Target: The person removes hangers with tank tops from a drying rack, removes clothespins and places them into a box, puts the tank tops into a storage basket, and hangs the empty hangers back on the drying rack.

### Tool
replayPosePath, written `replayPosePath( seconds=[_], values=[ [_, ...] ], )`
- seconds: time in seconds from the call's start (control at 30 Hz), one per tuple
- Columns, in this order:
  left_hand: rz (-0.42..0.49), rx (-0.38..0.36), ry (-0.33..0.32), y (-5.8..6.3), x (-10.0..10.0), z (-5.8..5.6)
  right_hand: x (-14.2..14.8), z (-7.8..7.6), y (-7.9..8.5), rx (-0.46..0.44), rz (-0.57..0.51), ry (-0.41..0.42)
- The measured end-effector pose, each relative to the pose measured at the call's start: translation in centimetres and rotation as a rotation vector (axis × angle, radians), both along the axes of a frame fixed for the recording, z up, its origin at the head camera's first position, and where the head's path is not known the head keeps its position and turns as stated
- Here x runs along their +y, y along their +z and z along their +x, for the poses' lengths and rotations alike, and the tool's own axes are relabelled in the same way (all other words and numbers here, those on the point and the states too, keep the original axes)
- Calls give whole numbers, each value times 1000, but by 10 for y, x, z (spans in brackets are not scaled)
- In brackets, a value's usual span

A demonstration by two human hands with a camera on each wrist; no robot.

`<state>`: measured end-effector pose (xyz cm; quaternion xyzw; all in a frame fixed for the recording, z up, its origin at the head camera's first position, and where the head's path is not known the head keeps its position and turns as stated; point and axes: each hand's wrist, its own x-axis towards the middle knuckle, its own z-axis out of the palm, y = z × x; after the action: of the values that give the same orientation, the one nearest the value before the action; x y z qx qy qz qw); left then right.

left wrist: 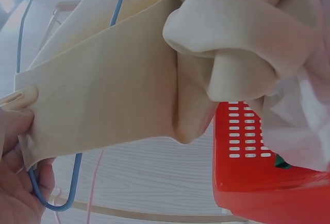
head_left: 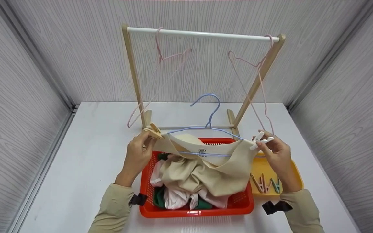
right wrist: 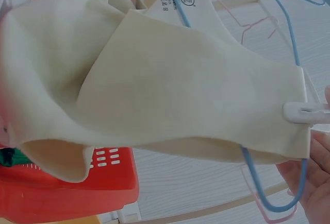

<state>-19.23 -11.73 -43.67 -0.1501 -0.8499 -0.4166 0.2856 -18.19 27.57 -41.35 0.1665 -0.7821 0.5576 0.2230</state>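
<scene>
A beige sleeveless top (head_left: 206, 174) is draped over a blue hanger (head_left: 209, 124), whose hook points up. My left hand (head_left: 138, 158) pinches a yellow clothespin (head_left: 154, 130) at the left shoulder strap. In the left wrist view, the clothespin's pale tip (left wrist: 19, 98) overlaps the strap's edge, and the hanger's end loops out below. On the opposite strap, a white clothespin (head_left: 261, 140) sits between the thumb and fingers of my right hand (head_left: 275, 158). The right wrist view shows its white tip (right wrist: 301, 113) over the strap. The top's lower part hangs bunched over the basket.
A red basket (head_left: 196, 213) holds pink, white and green clothes under the top. To its right, a yellow tray (head_left: 298, 176) contains several clothespins (head_left: 264, 184). Behind stands a wooden rack with a white rod (head_left: 206, 33); two pink hangers (head_left: 162, 58) hang from it.
</scene>
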Motion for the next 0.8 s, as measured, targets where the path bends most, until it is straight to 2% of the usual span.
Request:
replayPosePath(
  seconds=[0.1,0.27,0.57,0.8],
  values=[
    [-1,-4,5,-1,1,0,2,0,1,28,-31,36],
    [-2,15,29,-3,2,-1,5,3,1,7,-53,92],
    [5,33,41,-4,2,-1,5,4,-1,55,-42,121],
    [11,38,27,-3,2,0,7,4,0,83,-6,102]
  ],
)
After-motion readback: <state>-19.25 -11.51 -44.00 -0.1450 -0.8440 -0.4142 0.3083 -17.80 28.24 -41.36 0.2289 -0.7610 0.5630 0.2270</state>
